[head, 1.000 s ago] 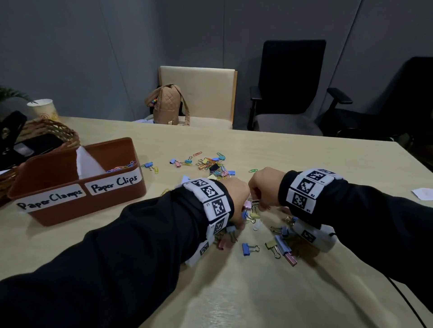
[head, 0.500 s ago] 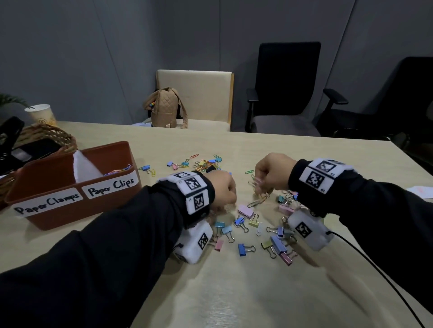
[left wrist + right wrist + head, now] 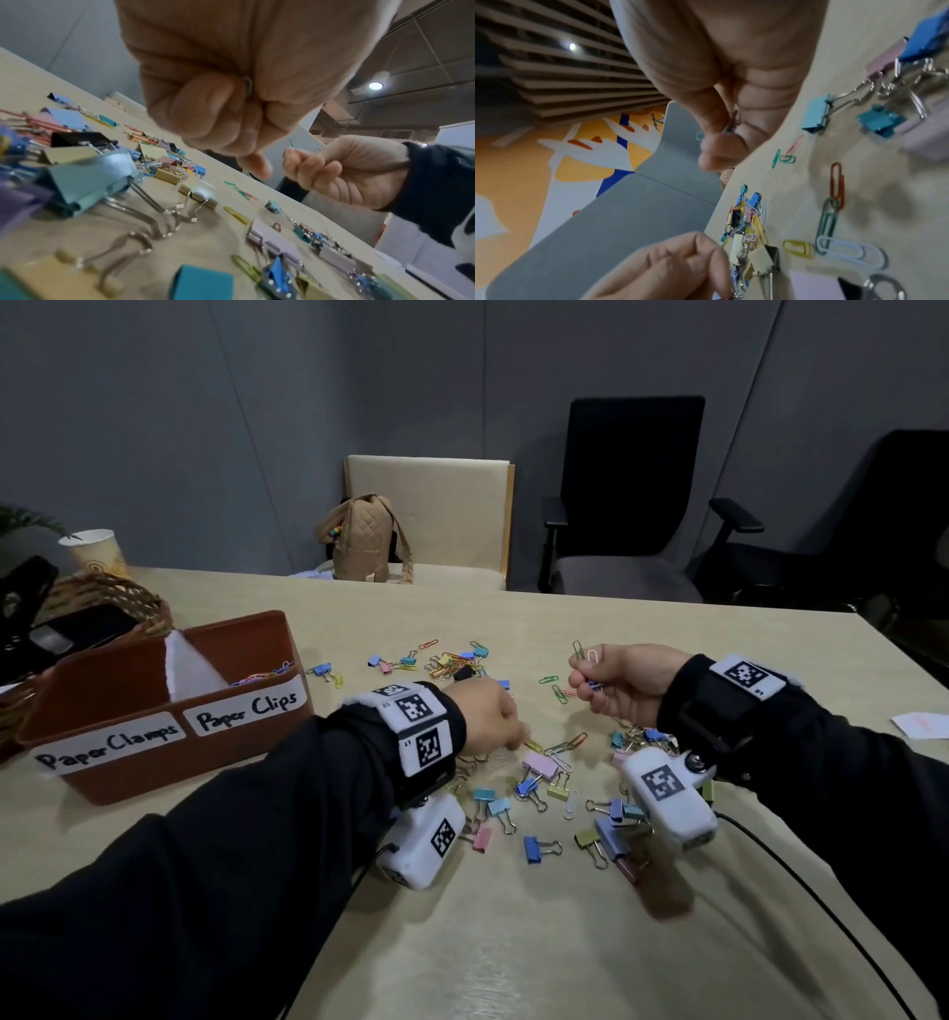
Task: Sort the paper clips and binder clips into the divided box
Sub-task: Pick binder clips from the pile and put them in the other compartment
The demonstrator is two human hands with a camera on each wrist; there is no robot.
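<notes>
Coloured paper clips and binder clips (image 3: 534, 793) lie scattered on the table between my hands. My right hand (image 3: 583, 680) is raised over the heap and pinches several paper clips; a green one (image 3: 579, 650) and a white one (image 3: 592, 655) stick up from its fingers. My left hand (image 3: 506, 731) is curled low over the pile, and the left wrist view shows a wire clip (image 3: 248, 85) caught in its closed fingers. The brown divided box (image 3: 128, 762) stands at the left, labelled "Paper Clamps" and "Paper Clips", with several paper clips (image 3: 262, 672) in its right compartment.
A second heap of clips (image 3: 452, 662) lies farther back. A wicker basket (image 3: 108, 603) and a paper cup (image 3: 95, 552) sit behind the box. A white paper slip (image 3: 922, 724) is at the right edge. Chairs and a tan bag (image 3: 362, 539) stand beyond the table.
My hands were together over the pile; now they are apart. The right hand has lifted up and to the right with paper clips, and the left has drawn back slightly left.
</notes>
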